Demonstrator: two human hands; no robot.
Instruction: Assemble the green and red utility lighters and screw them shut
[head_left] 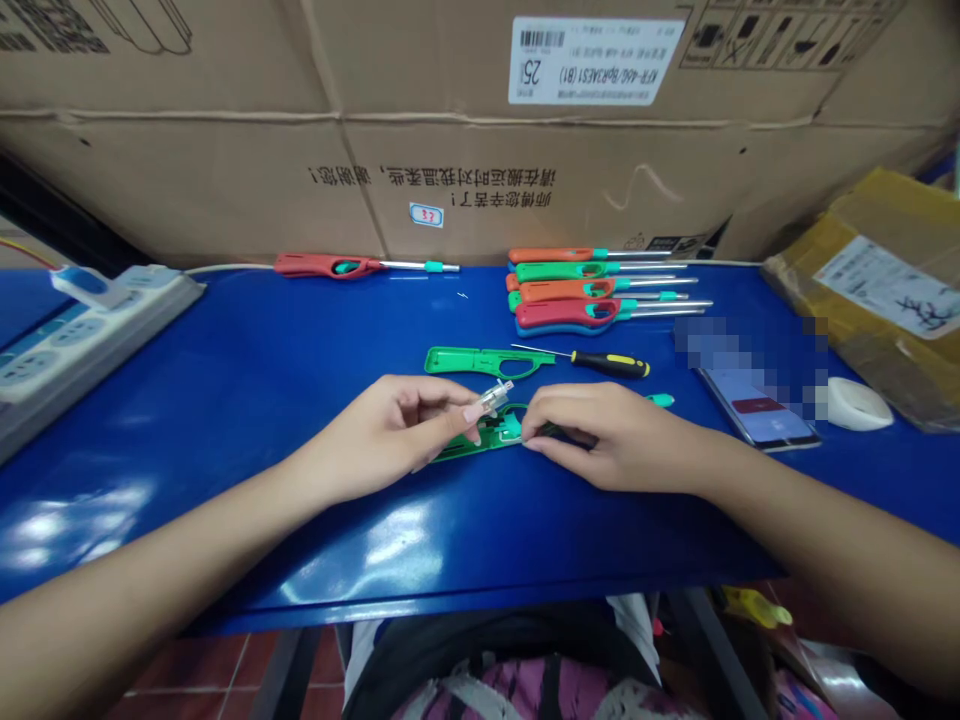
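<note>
My left hand (397, 430) pinches a small clear-and-metal lighter part (495, 398) between thumb and fingers, held up at a tilt. Beneath it lies an opened green lighter half (469, 448) with turquoise pieces inside. My right hand (611, 430) is closed at the trigger end of that half, its fingertips gripping the edge and hiding much of it. The turquoise nozzle tip (661, 400) shows beyond my right knuckles. Just behind my hands is the other green shell half (472, 360), with a black-and-yellow screwdriver (611, 364) across its end.
Several whole lighters (566, 315) are stacked at the back, and a red lighter (326, 265) lies farther left. A power strip (97, 330) stands at left. To the right are a phone (765, 410), a white mouse (859, 403) and a taped box (877, 290). Cardboard (247, 190) walls the back.
</note>
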